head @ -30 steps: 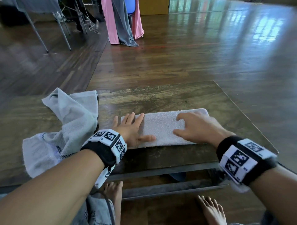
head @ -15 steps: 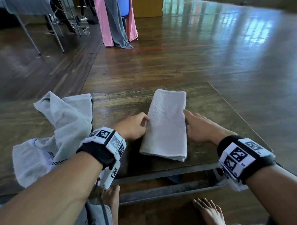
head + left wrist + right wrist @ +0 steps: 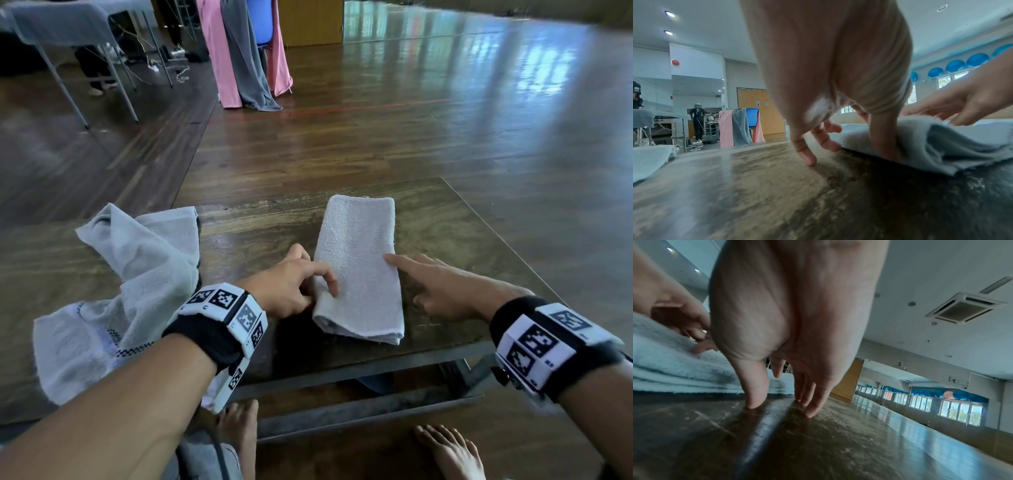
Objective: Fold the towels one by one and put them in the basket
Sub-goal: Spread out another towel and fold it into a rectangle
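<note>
Since a second ago the folded towel has turned from lying across the table to lying lengthwise, and it now sits in the lower middle of the head view, short end at the near edge. Both hands have shifted from lying flat on top to flanking its long sides. At its left edge the left hand pinches the layers, with the thumb tucked into the fold and a finger curled on top. At its right edge the right hand is loosely spread, forefinger stretched onto the cloth and the other fingertips touching the wooden table. A second towel lies crumpled at the left. Bare feet show at the bottom. No basket is in view.
</note>
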A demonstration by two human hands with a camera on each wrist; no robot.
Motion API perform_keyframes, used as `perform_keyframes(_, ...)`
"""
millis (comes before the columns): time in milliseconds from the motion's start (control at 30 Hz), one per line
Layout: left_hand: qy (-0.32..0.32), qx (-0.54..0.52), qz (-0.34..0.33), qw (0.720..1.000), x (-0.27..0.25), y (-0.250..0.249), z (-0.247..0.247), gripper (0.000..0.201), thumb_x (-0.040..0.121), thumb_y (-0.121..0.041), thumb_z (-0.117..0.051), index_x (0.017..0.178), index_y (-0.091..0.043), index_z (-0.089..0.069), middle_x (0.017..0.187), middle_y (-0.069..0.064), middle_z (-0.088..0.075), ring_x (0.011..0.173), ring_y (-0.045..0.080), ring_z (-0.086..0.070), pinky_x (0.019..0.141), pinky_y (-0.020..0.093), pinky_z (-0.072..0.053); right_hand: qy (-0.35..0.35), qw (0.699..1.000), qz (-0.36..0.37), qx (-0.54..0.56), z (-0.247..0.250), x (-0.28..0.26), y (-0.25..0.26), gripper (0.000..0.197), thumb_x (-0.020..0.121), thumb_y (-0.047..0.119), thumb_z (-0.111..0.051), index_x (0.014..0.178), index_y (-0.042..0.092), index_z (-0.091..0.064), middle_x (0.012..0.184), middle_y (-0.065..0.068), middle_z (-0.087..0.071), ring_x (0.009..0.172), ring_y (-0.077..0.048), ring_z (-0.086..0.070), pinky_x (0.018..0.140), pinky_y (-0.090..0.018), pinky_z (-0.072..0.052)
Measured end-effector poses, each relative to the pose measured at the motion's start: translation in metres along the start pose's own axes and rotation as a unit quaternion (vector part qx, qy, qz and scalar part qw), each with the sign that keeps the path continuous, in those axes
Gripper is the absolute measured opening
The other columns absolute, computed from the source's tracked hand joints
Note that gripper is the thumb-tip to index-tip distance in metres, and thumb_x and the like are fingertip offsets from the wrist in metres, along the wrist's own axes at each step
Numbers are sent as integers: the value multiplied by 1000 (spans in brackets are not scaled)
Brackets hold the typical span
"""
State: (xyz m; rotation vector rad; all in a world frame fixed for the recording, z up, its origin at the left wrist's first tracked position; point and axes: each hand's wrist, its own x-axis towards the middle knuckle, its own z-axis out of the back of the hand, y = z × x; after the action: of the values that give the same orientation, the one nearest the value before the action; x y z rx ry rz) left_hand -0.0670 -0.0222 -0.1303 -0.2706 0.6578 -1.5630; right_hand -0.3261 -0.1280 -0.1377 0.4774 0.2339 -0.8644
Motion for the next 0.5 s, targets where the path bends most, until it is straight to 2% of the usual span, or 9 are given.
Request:
perform_keyframes(67, -37, -26, -19, 999, 1, -1, 0, 21, 90, -12, -67, 100, -29, -71, 112, 1, -35, 97, 12, -49, 89, 17, -46, -7, 1000, 11, 10, 2, 0, -1, 100, 90, 0, -57, 159, 46, 1, 163, 7, -17, 140, -18, -36, 105, -33, -44)
perform_keyframes(133, -89, -42, -44, 994, 5, -3, 3, 17, 89, -11, -68, 103, -21, -72, 117, 0, -43, 107, 17, -51, 101, 28, -45, -7, 999, 24, 28, 4, 2, -4, 109, 87, 2, -65, 157, 49, 3, 166, 11, 2, 127, -14, -47, 86, -19, -49)
perform_keyframes(167, -122, -51, -57, 990, 8, -5, 5, 15, 90, -11, -67, 103, -18, -71, 116, -2, -50, 107, 19, -53, 100, 35, -46, -2, 999, 28, 34, 4, 3, -5, 115, 84, 6, -73, 157, 50, 5, 166, 14, 12, 130, -16, -45, 88, -18, -49)
perform_keyframes(233, -190, -88, -77, 975, 13, -11, 10, 7, 94, -16, -63, 99, -17, -68, 101, -2, -63, 95, 23, -60, 89, 44, -50, -2, 998, 42, 35, 5, 3, -3, 127, 75, 26, -87, 157, 50, 7, 164, 18, 20, 152, -23, -17, 113, -36, -40)
perform_keyframes(267, -223, -107, -79, 966, 15, -13, 12, 6, 97, -20, -61, 97, -18, -67, 93, -1, -67, 89, 23, -62, 84, 44, -52, -11, 997, 58, 44, 5, 4, -1, 127, 71, 35, -90, 158, 48, 2, 164, 19, 15, 154, -22, -6, 120, -46, -31)
perform_keyframes(300, -255, -121, -74, 957, 19, -14, 13, 9, 98, -22, -59, 96, -17, -66, 87, 1, -69, 84, 23, -64, 80, 43, -53, -28, 995, 78, 61, 6, 4, 1, 122, 69, 43, -90, 158, 46, -6, 164, 18, 6, 154, -21, -6, 122, -51, -26)
perform_keyframes(367, -302, -129, -50, 943, 25, -13, 14, 15, 99, -26, -57, 91, -16, -65, 81, 2, -69, 78, 17, -65, 71, 33, -51, -80, 985, 109, 105, 8, 6, 7, 102, 71, 53, -85, 154, 39, -29, 160, 10, -25, 148, -17, -26, 119, -47, -32)
perform_keyframes(433, -324, -127, -31, 937, 30, -12, 13, 19, 99, -29, -56, 83, -22, -63, 74, -5, -66, 67, 2, -59, 60, 18, -43, -133, 973, 102, 157, 10, 8, 11, 69, 77, 56, -79, 136, 28, -56, 135, 4, -60, 124, -15, -57, 104, -42, -49)
perform_keyframes(500, -330, -131, -13, 935, 34, -12, 13, 24, 99, -31, -55, 79, -21, -63, 71, -9, -63, 64, 1, -57, 57, 20, -39, -178, 953, 94, 225, 13, 12, 15, 38, 87, 49, -73, 104, 15, -71, 93, 0, -74, 84, -17, -69, 77, -45, -58)
